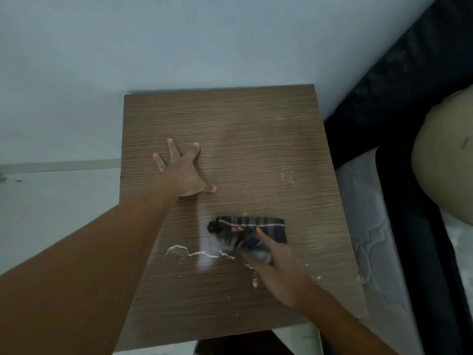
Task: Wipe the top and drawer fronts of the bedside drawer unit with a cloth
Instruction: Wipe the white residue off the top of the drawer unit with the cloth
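1. The left hand [183, 172] is laid flat on the wooden top of the bedside drawer unit [256, 139], fingers spread wide and nothing gripped, toward the left and middle of the surface
2. The right hand [276, 267] is closed around the near end of a dark striped cloth [252, 233], with one finger stretched forward over the fabric
3. The cloth is pressed onto the surface in its near right part, just beyond a thin wavy line of white residue [197, 253]; more white flecks are seen close to the right wrist
4. The cloth's left end and the gripping fingers are blurred, so the exact hold cannot be made out
5. The drawer fronts are hidden below the top's near edge, and both forearms are cut off by the frame
6. A pale wall [153, 47] is seen behind the unit, and a mattress [368, 226] and pillow [445, 160] just beside its right edge, both cut off at the frame's right
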`<state>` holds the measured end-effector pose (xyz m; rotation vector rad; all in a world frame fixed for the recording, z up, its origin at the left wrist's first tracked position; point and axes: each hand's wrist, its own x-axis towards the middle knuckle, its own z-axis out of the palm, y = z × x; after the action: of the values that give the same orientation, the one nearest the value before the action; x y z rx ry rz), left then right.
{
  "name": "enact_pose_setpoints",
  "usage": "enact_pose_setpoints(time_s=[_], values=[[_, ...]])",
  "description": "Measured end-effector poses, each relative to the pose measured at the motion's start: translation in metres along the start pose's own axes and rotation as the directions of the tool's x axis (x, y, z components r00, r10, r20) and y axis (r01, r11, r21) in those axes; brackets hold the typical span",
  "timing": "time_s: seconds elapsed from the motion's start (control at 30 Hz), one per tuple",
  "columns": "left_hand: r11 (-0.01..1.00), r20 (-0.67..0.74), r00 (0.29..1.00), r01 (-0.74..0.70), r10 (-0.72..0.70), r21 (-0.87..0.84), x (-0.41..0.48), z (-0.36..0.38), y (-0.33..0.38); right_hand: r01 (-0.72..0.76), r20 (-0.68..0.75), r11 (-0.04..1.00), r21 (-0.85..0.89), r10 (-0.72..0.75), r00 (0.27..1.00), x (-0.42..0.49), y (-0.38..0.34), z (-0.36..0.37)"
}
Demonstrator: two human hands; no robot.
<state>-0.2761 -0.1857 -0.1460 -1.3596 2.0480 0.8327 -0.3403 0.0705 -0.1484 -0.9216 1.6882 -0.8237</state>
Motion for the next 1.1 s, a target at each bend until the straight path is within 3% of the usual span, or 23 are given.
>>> enact_pose_setpoints(time_s=[0.07,0.13,0.23,0.3,0.43,0.5,0.57,0.63,0.73,0.83,0.93,1.03,1.1], values=[[1.000,-0.013,1.000,0.008,-0.008,-0.001,0.000,0.004,0.002,-0.097,-0.204,0.924,0.370,0.183,0.962,-0.006,-0.025,-0.019],[1.000,-0.020,1.000,-0.005,0.005,0.002,-0.002,0.011,0.006,-0.065,-0.288,0.752,0.656,0.329,0.900,-0.007,-0.042,-0.044],[1.000,-0.013,1.000,-0.010,0.009,-0.013,-0.004,0.019,0.015,0.021,-0.275,0.549,0.836,0.384,0.881,-0.002,-0.066,-0.086],[1.000,-0.001,1.000,-0.007,0.007,-0.014,-0.004,0.022,0.024,0.044,-0.299,0.561,0.827,0.372,0.879,0.009,-0.072,-0.109],[0.999,0.018,1.000,0.006,-0.005,-0.035,-0.001,0.023,0.044,0.074,-0.519,0.835,0.544,0.266,0.812,0.041,-0.076,-0.156],[0.999,0.019,1.000,0.010,-0.009,-0.040,0.001,0.024,0.049,0.093,-0.607,0.947,0.306,0.119,0.785,0.059,-0.080,-0.179],[0.999,0.013,1.000,0.010,-0.009,-0.044,0.001,0.023,0.053,0.120,-0.652,0.992,-0.024,-0.106,0.751,0.079,-0.084,-0.202],[0.999,0.008,1.000,0.010,-0.010,-0.048,0.002,0.022,0.058,0.132,-0.564,0.897,-0.422,-0.373,0.736,0.101,-0.086,-0.220],[0.998,0.001,1.000,0.019,-0.019,-0.056,0.005,0.021,0.067,0.129,-0.310,0.558,-0.820,-0.622,0.719,0.143,-0.081,-0.236],[0.997,0.002,1.000,0.026,-0.026,-0.071,0.008,0.021,0.073,0.154,-0.124,0.376,-0.914,-0.619,0.775,0.181,-0.072,-0.238],[0.997,0.002,1.000,0.026,-0.026,-0.075,0.008,0.022,0.073,0.299,0.175,0.174,-0.938,-0.508,0.843,0.207,-0.051,-0.237],[0.996,0.000,1.000,0.026,-0.026,-0.084,0.009,0.023,0.072,0.356,0.276,0.177,-0.917,-0.360,0.891,0.225,-0.034,-0.237],[0.996,0.010,0.999,0.033,-0.032,-0.087,0.010,0.023,0.073,0.315,0.213,0.342,-0.886,-0.303,0.929,0.229,-0.027,-0.234]])
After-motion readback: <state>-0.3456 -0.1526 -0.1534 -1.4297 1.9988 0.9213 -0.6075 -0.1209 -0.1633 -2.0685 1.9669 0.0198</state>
